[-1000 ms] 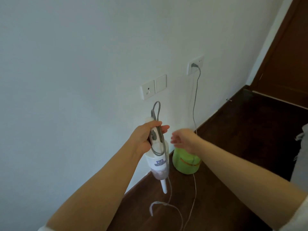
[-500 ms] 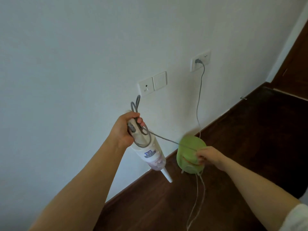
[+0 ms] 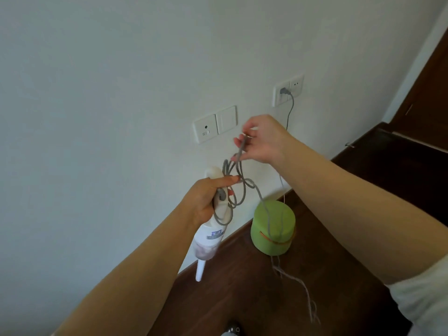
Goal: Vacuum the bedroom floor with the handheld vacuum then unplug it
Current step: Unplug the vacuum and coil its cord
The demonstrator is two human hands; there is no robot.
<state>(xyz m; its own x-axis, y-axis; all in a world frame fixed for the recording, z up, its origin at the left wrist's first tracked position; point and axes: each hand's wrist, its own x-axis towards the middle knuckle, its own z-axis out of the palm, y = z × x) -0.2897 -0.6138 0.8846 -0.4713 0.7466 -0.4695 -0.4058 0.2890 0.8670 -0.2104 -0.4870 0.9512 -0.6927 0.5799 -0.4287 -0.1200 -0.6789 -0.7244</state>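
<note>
While my left hand keeps a clenched grip on the vacuum, nozzle down above the floor, my right hand pinches the cord to loop it, its plug still in the socket.

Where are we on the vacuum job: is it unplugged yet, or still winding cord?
Vacuuming looks finished: the left hand grips the handheld vacuum off the floor, nozzle down. In hand: the right hand pinches the grey cord, with loops gathered at the handle. Left: the plug sits in the wall socket, so unplugging is not yet done.
</note>
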